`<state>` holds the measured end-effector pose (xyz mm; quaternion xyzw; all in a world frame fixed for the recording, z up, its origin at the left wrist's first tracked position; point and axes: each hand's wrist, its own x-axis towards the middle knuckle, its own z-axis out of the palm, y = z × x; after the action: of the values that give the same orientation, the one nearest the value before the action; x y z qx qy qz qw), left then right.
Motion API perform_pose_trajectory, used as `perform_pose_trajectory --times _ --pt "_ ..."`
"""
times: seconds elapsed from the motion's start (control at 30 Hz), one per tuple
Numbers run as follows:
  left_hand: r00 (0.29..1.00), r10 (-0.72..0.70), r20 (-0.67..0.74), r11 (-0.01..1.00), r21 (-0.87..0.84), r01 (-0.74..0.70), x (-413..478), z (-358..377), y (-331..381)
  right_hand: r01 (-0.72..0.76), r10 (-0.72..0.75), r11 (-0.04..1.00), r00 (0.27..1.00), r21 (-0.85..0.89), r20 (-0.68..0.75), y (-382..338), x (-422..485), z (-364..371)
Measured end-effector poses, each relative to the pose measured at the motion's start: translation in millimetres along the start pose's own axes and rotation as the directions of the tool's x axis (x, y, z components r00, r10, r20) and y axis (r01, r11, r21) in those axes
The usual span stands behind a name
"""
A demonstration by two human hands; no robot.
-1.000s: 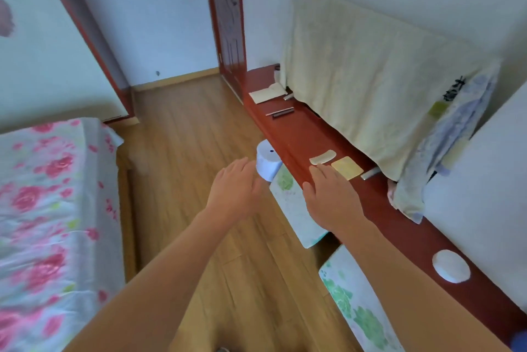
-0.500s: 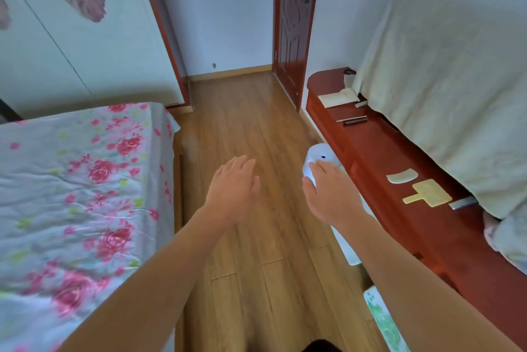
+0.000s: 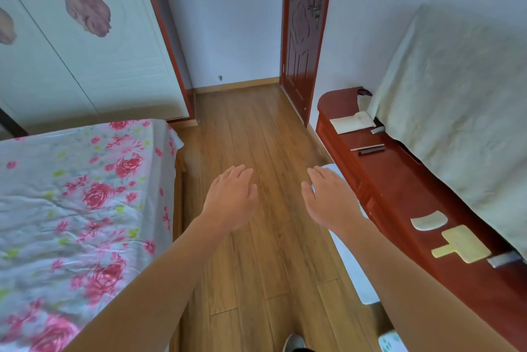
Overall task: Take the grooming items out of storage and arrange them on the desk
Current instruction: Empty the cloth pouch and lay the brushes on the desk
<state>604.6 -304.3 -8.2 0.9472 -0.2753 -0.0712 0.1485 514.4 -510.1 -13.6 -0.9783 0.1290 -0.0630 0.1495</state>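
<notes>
Cut off at the bottom edge, just nearer than the hands: a dark shoe tip [image 3: 295, 345] and a scrap of green-patterned white panel [image 3: 392, 343], neither clear. Both arms stretched forward over the wooden floor [image 3: 256, 134], palms down. Left hand [image 3: 231, 197] bare, grip spread loosely, pinching nothing. Right hand [image 3: 332, 200] likewise loose and empty, covering most of a white object [image 3: 352, 263] low beside the tabletop [image 3: 399, 186]; only pale edges visible, identity unclear. On the tabletop, right of the right hand: a pale curved comb-like piece [image 3: 428, 220], just nearer it a yellow square paddle with a short handle [image 3: 463, 243], and a grey item [image 3: 503, 259] half hidden under a hanging cream cloth [image 3: 456, 112]. Farther along the tabletop: two thin dark sticks [image 3: 370, 149], a small grey piece [image 3: 377, 130], a folded cream sheet [image 3: 352, 123]. Opposite the tabletop, a bed with rose-print cover [image 3: 85, 203]. Beyond, a white wardrobe [image 3: 85, 60] and a dark red door [image 3: 305, 32].
</notes>
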Motion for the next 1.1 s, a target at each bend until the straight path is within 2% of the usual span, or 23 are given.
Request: perform_pose_trajectory --times 0.17,0.37,0.57,0.8,1.1 --pt "0.999 -0.031 -0.025 0.999 -0.013 0.031 50.4 -6.8 -6.5 0.044 -0.043 0.999 0.999 -0.011 0.029 7.0 61.6 -3.4" --pt "0.999 -0.047 -0.011 0.999 -0.026 0.046 108.3 -14.8 -24.7 0.028 -0.026 0.999 0.997 -0.033 0.075 12.0 124.4 9.2" --pt "1.0 0.001 0.004 1.0 -0.001 -0.001 185.5 -20.2 -61.9 0.008 0.0 0.995 0.997 -0.102 0.077 2.7 195.1 21.5" --pt "0.995 0.098 0.028 0.995 0.004 -0.098 292.1 -32.3 -83.2 -0.135 0.138 0.984 0.99 -0.117 0.022 4.4 278.6 28.3" --pt "0.972 0.233 0.039 0.97 0.056 -0.235 422.6 -23.2 -50.2 -0.294 0.287 0.95 0.955 -0.103 -0.08 64.5 357.2 22.5"
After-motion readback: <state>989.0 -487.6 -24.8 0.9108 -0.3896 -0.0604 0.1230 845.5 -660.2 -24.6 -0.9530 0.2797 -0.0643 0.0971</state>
